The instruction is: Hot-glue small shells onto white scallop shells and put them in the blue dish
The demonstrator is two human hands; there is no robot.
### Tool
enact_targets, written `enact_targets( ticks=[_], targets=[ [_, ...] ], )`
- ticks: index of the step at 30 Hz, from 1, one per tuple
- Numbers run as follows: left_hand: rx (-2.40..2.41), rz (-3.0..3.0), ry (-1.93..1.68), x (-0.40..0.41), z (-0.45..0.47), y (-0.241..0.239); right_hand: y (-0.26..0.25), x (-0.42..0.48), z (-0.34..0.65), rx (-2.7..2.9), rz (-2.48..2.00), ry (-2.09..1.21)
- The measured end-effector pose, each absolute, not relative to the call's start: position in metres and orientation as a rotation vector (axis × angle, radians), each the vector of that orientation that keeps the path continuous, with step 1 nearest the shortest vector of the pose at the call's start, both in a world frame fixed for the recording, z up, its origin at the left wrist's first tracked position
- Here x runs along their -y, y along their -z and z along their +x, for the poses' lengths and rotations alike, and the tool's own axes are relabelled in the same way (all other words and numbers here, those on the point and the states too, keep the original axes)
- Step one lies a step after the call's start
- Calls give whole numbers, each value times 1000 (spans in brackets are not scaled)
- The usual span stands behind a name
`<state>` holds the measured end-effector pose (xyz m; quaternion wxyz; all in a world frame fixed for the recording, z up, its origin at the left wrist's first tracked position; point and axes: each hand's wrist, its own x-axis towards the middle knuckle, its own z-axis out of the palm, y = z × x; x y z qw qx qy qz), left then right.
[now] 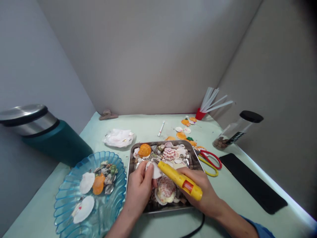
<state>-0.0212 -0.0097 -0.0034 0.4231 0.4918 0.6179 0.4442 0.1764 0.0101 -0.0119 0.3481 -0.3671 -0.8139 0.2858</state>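
Note:
My left hand pinches a white seashell between thumb and fingers, above a metal tray full of shells. A yellow hot glue gun is gripped in my right hand. Its nozzle points left and meets or nearly meets the top of the held shell; whether it touches, I cannot tell. Beneath my hands lie a large speckled scallop shell, an orange shell and a pink-striped shell. From under the right hand a black cord runs towards the front.
A blue scalloped dish with shells stands left, beside a teal bottle. Behind are a white plastic bag and a red cup of glue sticks. At right lie scissors, a lidded jar and a black phone.

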Motion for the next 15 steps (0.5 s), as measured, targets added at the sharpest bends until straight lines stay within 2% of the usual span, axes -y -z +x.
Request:
enact_targets(
  ticks=[15],
  targets=[
    [-1495,1098,-1158,7,-22,6,12,-10,177,2118,-1004,-725]
  ],
)
